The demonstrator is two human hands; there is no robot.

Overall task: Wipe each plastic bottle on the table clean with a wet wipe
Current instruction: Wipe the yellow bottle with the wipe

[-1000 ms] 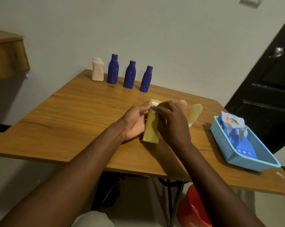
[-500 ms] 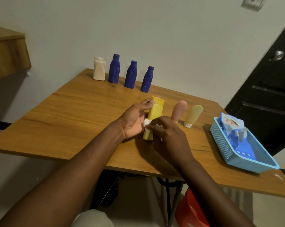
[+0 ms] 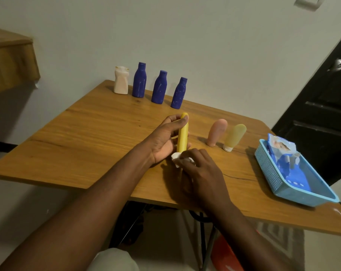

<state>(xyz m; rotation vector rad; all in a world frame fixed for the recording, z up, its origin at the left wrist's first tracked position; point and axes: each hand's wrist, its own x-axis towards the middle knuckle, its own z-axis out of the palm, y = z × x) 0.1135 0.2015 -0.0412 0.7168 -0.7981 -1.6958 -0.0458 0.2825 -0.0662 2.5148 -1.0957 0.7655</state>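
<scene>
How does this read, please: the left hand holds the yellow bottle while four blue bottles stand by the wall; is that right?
Not quite: the head view shows three blue bottles by the wall, not four. The left hand does hold the yellow bottle.

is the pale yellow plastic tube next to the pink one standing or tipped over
Upright: the pale yellow plastic tube stands cap-down on the wooden table beside the pink plastic tube.
</scene>
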